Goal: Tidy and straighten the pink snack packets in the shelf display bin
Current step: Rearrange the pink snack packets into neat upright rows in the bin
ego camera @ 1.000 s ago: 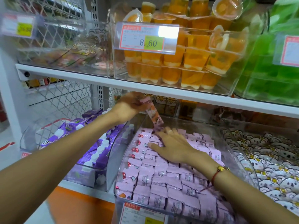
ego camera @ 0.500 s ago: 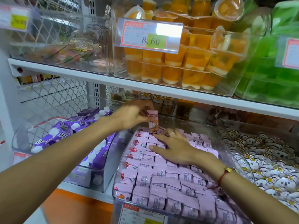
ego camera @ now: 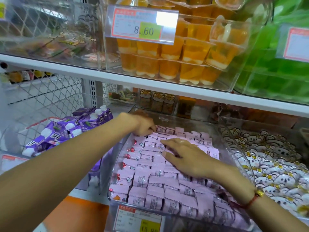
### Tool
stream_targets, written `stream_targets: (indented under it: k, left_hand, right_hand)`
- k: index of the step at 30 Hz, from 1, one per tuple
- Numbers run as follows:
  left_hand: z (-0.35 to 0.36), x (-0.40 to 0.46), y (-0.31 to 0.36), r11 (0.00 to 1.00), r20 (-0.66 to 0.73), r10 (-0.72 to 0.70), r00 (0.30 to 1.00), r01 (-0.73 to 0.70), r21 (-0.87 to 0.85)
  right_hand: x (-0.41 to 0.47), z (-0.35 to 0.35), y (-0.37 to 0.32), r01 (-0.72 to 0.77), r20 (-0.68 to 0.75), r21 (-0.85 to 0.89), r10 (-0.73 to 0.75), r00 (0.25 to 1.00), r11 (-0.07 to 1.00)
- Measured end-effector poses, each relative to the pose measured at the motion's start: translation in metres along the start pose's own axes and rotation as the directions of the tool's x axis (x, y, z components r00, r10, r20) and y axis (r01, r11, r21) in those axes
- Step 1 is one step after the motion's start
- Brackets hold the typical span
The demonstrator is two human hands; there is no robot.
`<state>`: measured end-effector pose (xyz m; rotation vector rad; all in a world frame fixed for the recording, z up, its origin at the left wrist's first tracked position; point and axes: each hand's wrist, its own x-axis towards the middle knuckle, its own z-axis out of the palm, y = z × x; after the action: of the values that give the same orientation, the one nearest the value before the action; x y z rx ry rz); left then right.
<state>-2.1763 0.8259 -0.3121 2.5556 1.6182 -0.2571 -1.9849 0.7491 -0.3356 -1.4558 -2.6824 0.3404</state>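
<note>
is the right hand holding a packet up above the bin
No, the right hand lies flat, palm down, on the pink packets.

You stood in a shop: white shelves [ego camera: 150,84] carried clear bins [ego camera: 234,141] of packaged snacks, with printed price tags [ego camera: 142,25] clipped to their fronts, one reading 8.60.

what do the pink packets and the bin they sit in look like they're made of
Pink packets: likely thin plastic film with a soft satin sheen, judging by the crimped zigzag end seals and faint wrinkles. It could be laminated, which can't be told from here.
Bin: looks like clear rigid plastic, probably acrylic, glossy; the neighbouring goods show straight through its wall and its edges catch light.
</note>
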Motion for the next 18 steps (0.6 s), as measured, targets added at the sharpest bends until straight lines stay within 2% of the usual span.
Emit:
stream_targets:
  k: [2,4,6,9,12,18]
  left_hand:
    - [-0.003,-0.008,-0.002,0.996,-0.071,0.007,0.997,-0.013,-0.087]
    - [-0.005,-0.018,-0.005,0.983,-0.21,0.017,0.978,-0.055,-0.175]
    - [-0.007,-0.027,-0.006,0.981,-0.294,0.049,0.954,-0.101,-0.164]
    - [-0.007,-0.032,-0.003,0.993,-0.251,0.062,0.966,-0.086,-0.084]
    - [-0.004,-0.029,0.002,0.999,-0.197,0.031,0.98,-0.033,-0.005]
    - [0.002,-0.022,0.002,1.0,-0.243,-0.011,0.97,0.01,-0.003]
  right_hand:
    - [-0.003,0.0,0.0,-0.001,0.017,-0.007,0.001,1.0,1.0]
    - [-0.001,-0.002,0.0,-0.005,0.002,0.01,0.005,1.0,1.0]
    - [0.003,-0.002,-0.001,-0.011,-0.053,-0.005,0.011,0.999,1.0]
    - [0.012,0.001,-0.004,-0.017,-0.097,-0.038,0.014,0.995,0.999]
    - [0.017,0.005,-0.003,-0.045,-0.022,-0.074,0.044,0.999,0.996]
    - [0.013,0.005,0.001,-0.061,-0.009,0.065,0.062,0.998,0.996]
